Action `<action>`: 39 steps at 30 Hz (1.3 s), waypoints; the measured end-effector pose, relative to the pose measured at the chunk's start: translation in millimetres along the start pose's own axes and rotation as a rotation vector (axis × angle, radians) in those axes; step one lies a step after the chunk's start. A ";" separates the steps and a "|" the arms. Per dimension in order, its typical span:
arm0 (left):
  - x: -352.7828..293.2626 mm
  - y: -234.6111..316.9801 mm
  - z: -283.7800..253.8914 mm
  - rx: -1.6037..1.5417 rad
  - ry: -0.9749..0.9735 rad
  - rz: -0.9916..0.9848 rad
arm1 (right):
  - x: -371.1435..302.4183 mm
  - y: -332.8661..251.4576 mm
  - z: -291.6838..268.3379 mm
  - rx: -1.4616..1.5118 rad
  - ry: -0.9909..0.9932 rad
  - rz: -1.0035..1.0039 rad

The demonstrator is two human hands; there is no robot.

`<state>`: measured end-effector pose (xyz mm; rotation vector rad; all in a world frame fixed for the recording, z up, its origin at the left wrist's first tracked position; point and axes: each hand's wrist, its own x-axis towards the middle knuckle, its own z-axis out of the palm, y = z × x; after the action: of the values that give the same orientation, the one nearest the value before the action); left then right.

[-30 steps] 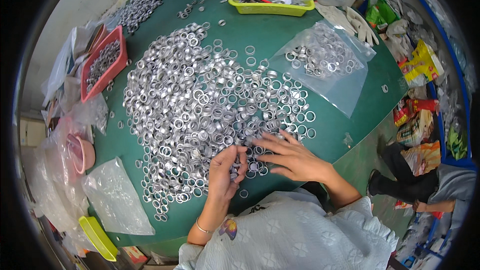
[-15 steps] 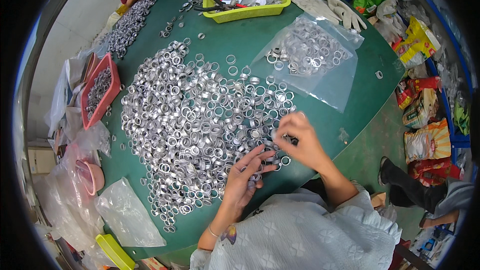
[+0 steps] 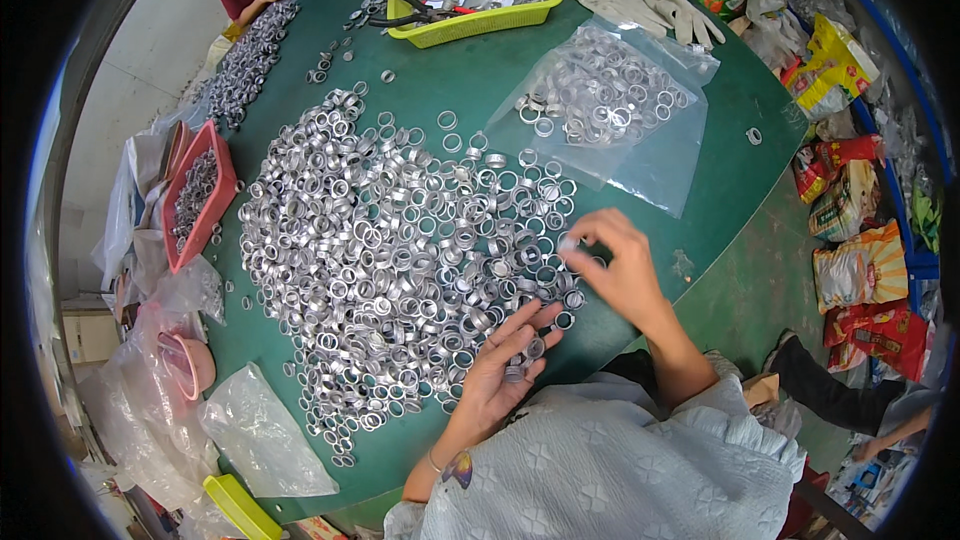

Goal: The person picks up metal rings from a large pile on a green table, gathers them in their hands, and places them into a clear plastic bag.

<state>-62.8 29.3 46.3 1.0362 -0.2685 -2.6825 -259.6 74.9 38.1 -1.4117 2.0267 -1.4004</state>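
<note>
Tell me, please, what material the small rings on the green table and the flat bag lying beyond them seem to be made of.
The rings look like bare metal, perhaps aluminium or steel: silver-grey with a dull shine. The bag seems thin clear plastic film: rings show through it, and it wrinkles and glints. The left hand holds a few rings; the right hand pinches one.

A broad heap of small silver metal rings [image 3: 400, 250] sprawls before me on the green table [image 3: 740, 110]. I cup a few rings [image 3: 525, 358] at its near edge.
</note>
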 end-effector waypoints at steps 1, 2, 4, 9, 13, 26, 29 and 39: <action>-1.0 0.0 4.9 -0.012 0.016 0.015 | -4.0 -7.9 -1.5 0.093 -0.148 -0.056; -0.7 -0.6 4.4 -0.024 0.031 0.023 | -7.1 -14.1 -2.3 0.186 -0.296 -0.112; 0.3 -1.2 2.9 -0.044 0.058 0.042 | -7.9 -14.1 -3.0 0.328 -0.420 -0.111; 10.9 -12.6 -34.0 -0.263 -0.272 -0.059 | 20.9 15.6 16.1 -0.060 -0.167 -0.148; 4.4 -13.4 -37.3 -0.308 -0.279 -0.006 | 7.0 7.5 36.4 -0.341 -0.455 -0.314; 0.1 1.3 -31.3 -0.411 -0.281 0.122 | 35.8 37.2 8.6 -0.056 -0.207 -0.216; 5.4 -2.3 -41.2 -0.336 -0.316 0.043 | 57.9 35.1 19.7 -0.321 -0.083 -0.259; 3.0 3.4 -35.5 -0.104 -0.213 0.138 | 38.4 23.4 -16.2 -0.150 -0.501 -0.161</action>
<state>-40.3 22.3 19.3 0.6772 -0.2286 -2.6495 -301.8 52.3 36.5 -1.8048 1.7453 -0.8398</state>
